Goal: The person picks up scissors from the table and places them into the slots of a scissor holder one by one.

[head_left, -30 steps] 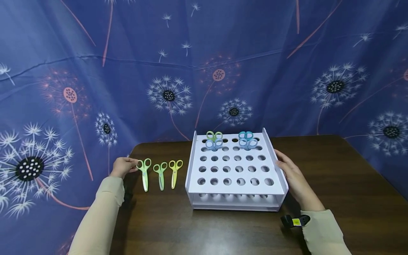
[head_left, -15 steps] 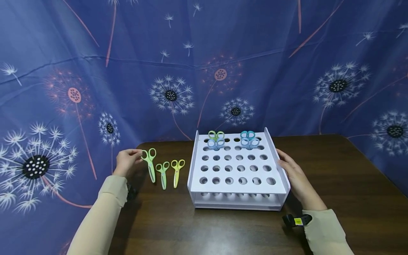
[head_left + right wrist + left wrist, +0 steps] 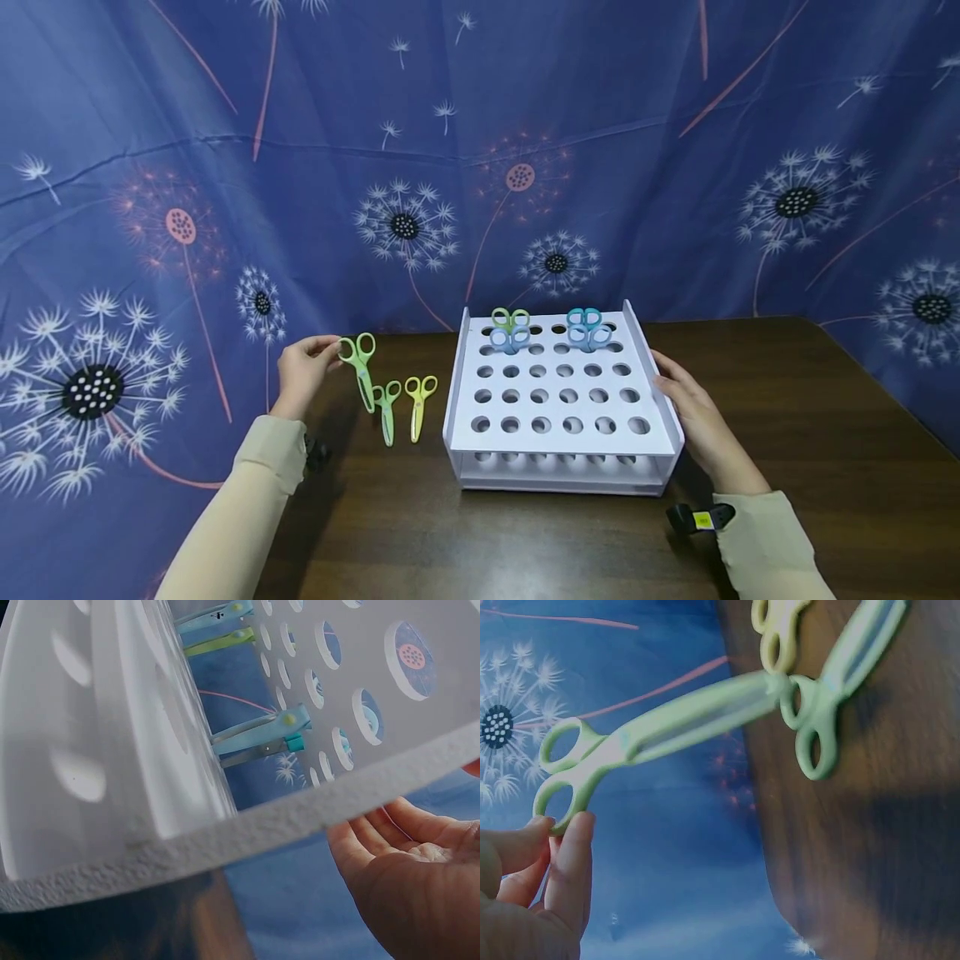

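My left hand (image 3: pixel 306 371) pinches one handle loop of light green scissors (image 3: pixel 362 372) between thumb and fingertips. The scissors are tilted above the table, blades pointing down; in the left wrist view their tip overlaps a second green pair. That smaller green pair of scissors (image 3: pixel 387 412) and yellow scissors (image 3: pixel 418 407) lie on the table to the right. My right hand (image 3: pixel 701 425) rests with extended fingers against the outer right side of a white rack (image 3: pixel 551 437) with round holes. Several scissors stand handles up in its back rows, including light blue scissors (image 3: pixel 510 339).
The brown table (image 3: pixel 495 542) ends at a blue dandelion-print cloth (image 3: pixel 480 150) behind and at the left. More upright scissors (image 3: pixel 588 337) stand at the rack's back right. A black wrist strap (image 3: pixel 699 518) is on the right wrist.
My left hand has lifted the light green scissors off the table and moved them away and slightly right, tilting them. The right hand stays at the rack's side.
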`<move>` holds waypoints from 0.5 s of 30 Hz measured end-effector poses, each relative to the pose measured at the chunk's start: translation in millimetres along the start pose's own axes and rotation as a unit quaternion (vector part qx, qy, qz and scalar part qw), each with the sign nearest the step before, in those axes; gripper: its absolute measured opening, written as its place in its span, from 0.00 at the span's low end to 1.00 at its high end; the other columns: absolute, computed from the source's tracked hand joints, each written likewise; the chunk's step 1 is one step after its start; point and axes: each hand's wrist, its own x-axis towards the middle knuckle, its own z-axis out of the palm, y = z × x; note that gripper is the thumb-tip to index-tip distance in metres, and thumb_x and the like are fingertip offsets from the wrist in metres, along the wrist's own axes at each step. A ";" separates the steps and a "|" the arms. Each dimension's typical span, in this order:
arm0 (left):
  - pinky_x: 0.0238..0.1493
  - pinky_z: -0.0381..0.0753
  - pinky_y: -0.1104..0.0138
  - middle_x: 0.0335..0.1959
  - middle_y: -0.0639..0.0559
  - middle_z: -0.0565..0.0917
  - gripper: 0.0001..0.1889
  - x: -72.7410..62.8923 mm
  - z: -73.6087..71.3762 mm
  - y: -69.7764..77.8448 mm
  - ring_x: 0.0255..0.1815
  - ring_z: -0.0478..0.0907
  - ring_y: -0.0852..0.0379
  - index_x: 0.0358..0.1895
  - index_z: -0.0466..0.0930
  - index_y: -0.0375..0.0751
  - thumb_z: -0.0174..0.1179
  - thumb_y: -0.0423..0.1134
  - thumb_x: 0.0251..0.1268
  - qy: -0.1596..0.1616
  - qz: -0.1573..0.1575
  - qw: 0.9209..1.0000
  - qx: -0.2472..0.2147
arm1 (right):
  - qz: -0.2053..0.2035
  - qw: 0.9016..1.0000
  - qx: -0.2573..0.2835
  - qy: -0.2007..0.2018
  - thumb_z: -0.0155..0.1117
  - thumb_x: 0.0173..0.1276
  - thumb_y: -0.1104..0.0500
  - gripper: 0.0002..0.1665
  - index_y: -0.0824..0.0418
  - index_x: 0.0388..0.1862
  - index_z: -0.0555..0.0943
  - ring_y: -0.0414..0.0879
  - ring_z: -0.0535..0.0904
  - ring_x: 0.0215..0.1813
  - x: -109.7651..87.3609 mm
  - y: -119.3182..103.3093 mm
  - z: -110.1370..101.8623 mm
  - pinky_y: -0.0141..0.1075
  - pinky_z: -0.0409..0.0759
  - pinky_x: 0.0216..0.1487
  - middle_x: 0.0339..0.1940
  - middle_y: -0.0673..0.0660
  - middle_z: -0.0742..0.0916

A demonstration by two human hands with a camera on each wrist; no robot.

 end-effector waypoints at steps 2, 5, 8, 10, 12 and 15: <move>0.35 0.83 0.73 0.42 0.38 0.85 0.15 0.0 0.4 3.9 0.28 0.84 0.68 0.51 0.81 0.26 0.60 0.33 0.67 0.005 0.000 1.000 -0.009 | 0.001 1.000 -0.002 0.001 0.45 0.78 0.51 0.35 0.65 0.77 0.51 0.30 0.79 0.45 0.3 0.2 0.3 0.25 0.79 0.42 0.48 0.37 0.80; 0.37 0.84 0.70 0.36 0.46 0.86 0.15 -0.7 -0.2 10.0 0.26 0.83 0.69 0.52 0.80 0.24 0.60 0.31 0.66 0.011 -0.005 0.999 -0.032 | 0.003 1.000 0.001 -0.002 0.45 0.78 0.51 0.36 0.64 0.77 0.51 0.30 0.79 0.45 1.0 0.6 0.6 0.25 0.79 0.42 0.48 0.37 0.80; 0.39 0.84 0.68 0.30 0.55 0.85 0.16 -2.5 -0.7 17.3 0.26 0.83 0.70 0.52 0.79 0.22 0.61 0.30 0.65 0.014 -0.010 0.998 -0.059 | 0.006 1.000 0.002 -0.004 0.45 0.78 0.51 0.36 0.64 0.78 0.51 0.30 0.79 0.45 1.2 1.1 0.6 0.26 0.79 0.42 0.48 0.37 0.80; 0.38 0.84 0.70 0.27 0.61 0.83 0.16 -4.2 -0.3 23.0 0.26 0.83 0.70 0.52 0.79 0.22 0.62 0.31 0.64 0.013 -0.009 0.997 -0.072 | 0.005 1.000 0.004 -0.006 0.45 0.78 0.51 0.35 0.63 0.78 0.51 0.30 0.79 0.45 1.4 1.4 0.2 0.26 0.80 0.42 0.48 0.37 0.80; 0.36 0.83 0.72 0.25 0.65 0.82 0.17 -6.1 1.0 28.9 0.26 0.83 0.70 0.51 0.79 0.22 0.63 0.31 0.63 0.011 -0.006 0.997 -0.080 | 0.003 1.000 0.007 -0.007 0.45 0.78 0.52 0.35 0.63 0.78 0.51 0.30 0.79 0.45 1.6 1.5 -0.7 0.26 0.80 0.42 0.48 0.37 0.80; 0.34 0.83 0.75 0.24 0.65 0.82 0.17 -8.1 3.8 36.8 0.26 0.83 0.70 0.52 0.79 0.22 0.63 0.31 0.63 0.006 0.000 0.996 -0.093 | -0.001 1.000 0.013 -0.009 0.45 0.79 0.52 0.35 0.62 0.78 0.52 0.31 0.80 0.45 2.0 0.8 -3.2 0.26 0.80 0.41 0.48 0.38 0.80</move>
